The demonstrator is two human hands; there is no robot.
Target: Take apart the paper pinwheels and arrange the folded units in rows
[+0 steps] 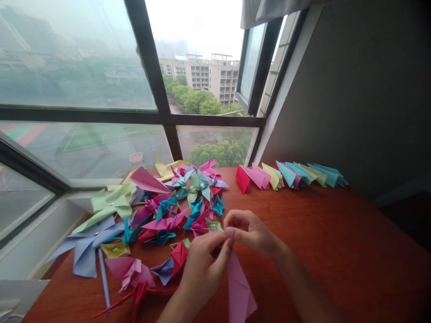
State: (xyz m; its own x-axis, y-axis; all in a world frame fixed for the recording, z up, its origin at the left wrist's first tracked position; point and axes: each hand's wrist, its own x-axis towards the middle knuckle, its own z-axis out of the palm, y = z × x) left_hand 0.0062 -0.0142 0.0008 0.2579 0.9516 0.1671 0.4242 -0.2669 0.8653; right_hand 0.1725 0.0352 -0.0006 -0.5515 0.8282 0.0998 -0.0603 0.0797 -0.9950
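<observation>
A folded sheet of pink paper (239, 289) hangs down from between my hands, its narrow top end hidden by my fingers. My left hand (207, 264) pinches that top end between thumb and forefinger. Touching it from the right, my right hand (251, 231) is closed too, thumb and fingertips meeting at the same spot. Just left of my hands lie a red folded paper piece (179, 256) and a purple one (164, 271). A small light green paper boat (214, 225) sits right behind my fingertips.
Origami pieces pile up on the wooden table (319, 251) at left, with a blue pinwheel (89, 242) on a stick and a pink folded bird (129, 271). Several folded paper planes (284, 176) line the back right edge. Windows (202, 119) stand behind, a grey wall (363, 103) at right.
</observation>
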